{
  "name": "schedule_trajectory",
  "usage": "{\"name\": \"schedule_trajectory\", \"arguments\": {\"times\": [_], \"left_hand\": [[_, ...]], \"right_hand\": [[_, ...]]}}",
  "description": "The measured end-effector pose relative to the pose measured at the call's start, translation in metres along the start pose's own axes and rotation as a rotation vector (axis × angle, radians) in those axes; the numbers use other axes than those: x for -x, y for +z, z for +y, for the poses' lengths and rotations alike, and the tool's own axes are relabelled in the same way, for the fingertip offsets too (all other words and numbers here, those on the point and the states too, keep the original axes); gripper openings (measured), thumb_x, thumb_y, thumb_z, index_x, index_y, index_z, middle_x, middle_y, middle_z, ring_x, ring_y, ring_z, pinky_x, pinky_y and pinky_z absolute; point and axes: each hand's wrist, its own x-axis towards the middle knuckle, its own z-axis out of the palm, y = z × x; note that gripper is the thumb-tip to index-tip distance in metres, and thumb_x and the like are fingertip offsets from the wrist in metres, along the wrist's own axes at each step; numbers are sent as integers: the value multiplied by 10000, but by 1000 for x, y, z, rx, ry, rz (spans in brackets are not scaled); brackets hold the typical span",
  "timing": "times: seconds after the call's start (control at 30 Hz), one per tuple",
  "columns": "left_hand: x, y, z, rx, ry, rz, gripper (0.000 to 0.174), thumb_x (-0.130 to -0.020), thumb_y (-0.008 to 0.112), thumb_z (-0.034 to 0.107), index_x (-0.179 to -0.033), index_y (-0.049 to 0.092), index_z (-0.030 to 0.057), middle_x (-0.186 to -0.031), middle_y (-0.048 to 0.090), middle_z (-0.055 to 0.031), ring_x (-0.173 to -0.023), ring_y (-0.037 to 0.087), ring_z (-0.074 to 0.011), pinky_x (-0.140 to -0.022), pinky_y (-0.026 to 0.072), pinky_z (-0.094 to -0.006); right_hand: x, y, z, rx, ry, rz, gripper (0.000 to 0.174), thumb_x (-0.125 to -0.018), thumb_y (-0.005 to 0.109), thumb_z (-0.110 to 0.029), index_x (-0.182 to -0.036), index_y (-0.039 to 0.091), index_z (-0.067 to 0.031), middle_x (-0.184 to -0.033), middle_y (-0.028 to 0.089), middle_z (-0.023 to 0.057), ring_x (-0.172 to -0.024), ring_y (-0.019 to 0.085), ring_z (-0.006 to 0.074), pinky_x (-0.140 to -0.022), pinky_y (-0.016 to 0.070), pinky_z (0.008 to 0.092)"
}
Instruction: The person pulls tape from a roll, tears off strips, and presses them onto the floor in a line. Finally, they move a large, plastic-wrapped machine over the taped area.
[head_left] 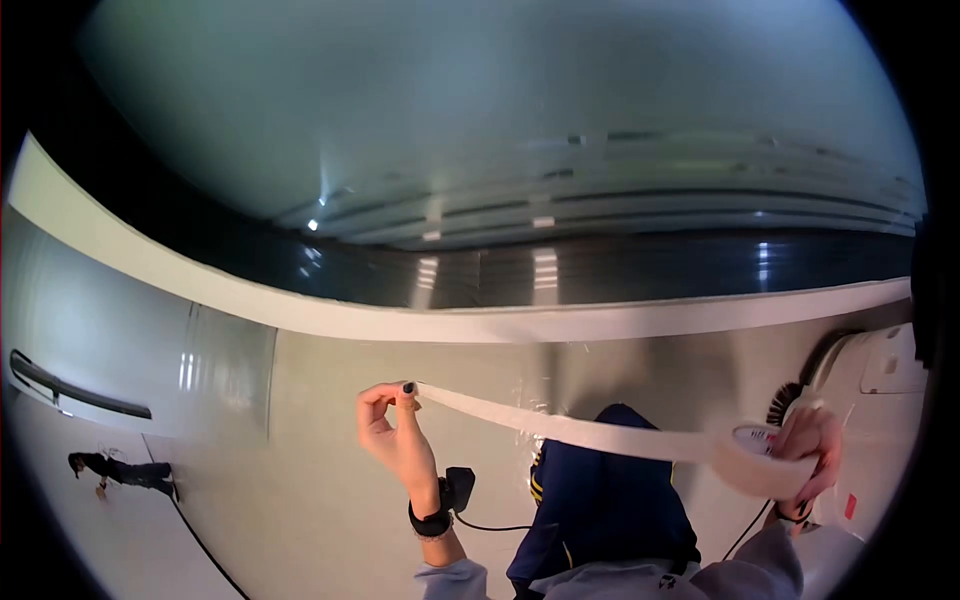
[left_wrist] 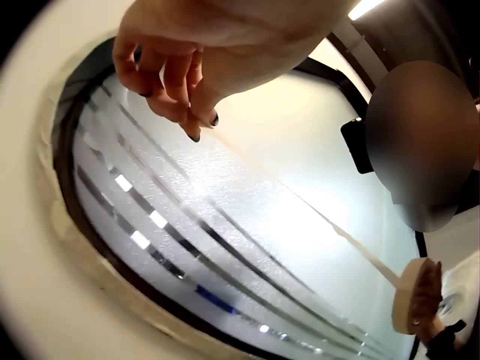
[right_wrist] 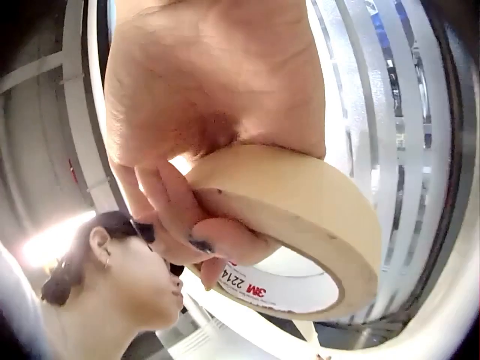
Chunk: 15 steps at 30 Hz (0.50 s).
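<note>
A roll of masking tape [head_left: 750,472], its inner core printed 3M, is gripped in my right hand [head_left: 818,445] at the right of the head view. The right wrist view shows this hand's fingers curled through the core of the tape roll [right_wrist: 341,199]. A strip of pulled-out tape [head_left: 570,430] runs taut from the roll to my left hand [head_left: 405,445]. Thumb and fingertips of the left hand [left_wrist: 202,67] pinch the strip's free end, in front of the glass in the left wrist view. Both hands are raised, well apart.
A large frosted glass pane [head_left: 480,110] with a dark border and a white frame [head_left: 600,325] lies ahead. At far left are a dark door handle [head_left: 85,385] and another person [head_left: 125,470]. A white rounded fixture [head_left: 885,375] is at right.
</note>
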Motion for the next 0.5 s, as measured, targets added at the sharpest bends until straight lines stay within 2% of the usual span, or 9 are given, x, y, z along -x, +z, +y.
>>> {"name": "schedule_trajectory", "arguments": {"times": [0.07,0.13,0.17,0.2,0.27,0.33,0.4,0.43,0.5], "left_hand": [[18,0,-29,-42,5,16,114,-834,634,67,-806,542,6,-736,565,-33,-686,505,-99,-676,412,-227],[28,-4,-42,-70,34,26,118,-844,624,76,-811,537,4,-735,563,-33,-687,502,-101,-672,411,-228],[35,-9,-44,-173,81,54,114,-848,617,75,-815,534,4,-738,558,-31,-690,502,-100,-671,411,-228],[34,-6,-42,-263,138,80,111,-852,610,74,-818,531,4,-740,553,-30,-694,502,-100,-670,410,-229],[20,-15,-40,-198,168,63,102,-852,605,65,-815,530,5,-754,549,-33,-698,499,-103,-673,413,-234],[2,-25,-30,-129,211,74,95,-852,599,56,-811,529,6,-767,545,-35,-702,496,-106,-675,416,-239],[-14,-37,-15,33,209,-46,76,-862,582,50,-827,520,23,-784,517,-17,-708,477,-97,-670,402,-233],[-10,-42,-8,32,214,-45,76,-862,582,50,-827,520,23,-784,517,-17,-708,477,-97,-670,402,-233],[-8,-50,14,-132,392,194,95,-818,605,0,-786,517,15,-789,527,-41,-715,477,-123,-697,422,-253]], "right_hand": [[4,12,18,79,20,-31,360,-678,780,-176,-778,604,122,-573,580,160,-462,587,248,-405,408,277],[6,24,21,379,88,-67,358,-658,798,-190,-791,615,87,-548,562,119,-439,565,232,-406,400,277],[10,31,25,438,66,-46,335,-643,808,-189,-786,623,51,-547,559,96,-432,557,232,-410,397,282],[6,36,19,431,142,-54,311,-655,796,-184,-792,619,31,-548,556,96,-445,554,246,-424,404,302],[-7,52,3,524,183,65,284,-651,786,-165,-798,609,2,-539,543,103,-463,552,259,-436,400,314],[-18,63,-12,612,221,97,289,-637,784,-164,-798,603,-7,-545,543,106,-474,552,268,-443,399,323],[-18,69,-16,706,232,128,295,-623,782,-163,-798,596,-16,-551,543,109,-485,552,277,-450,399,332],[-15,73,-16,778,267,167,301,-609,780,-169,-793,592,-22,-559,547,113,-489,550,284,-454,397,336],[-12,79,-14,847,301,219,308,-596,778,-175,-788,589,-28,-567,551,117,-493,549,291,-457,395,339]]}}
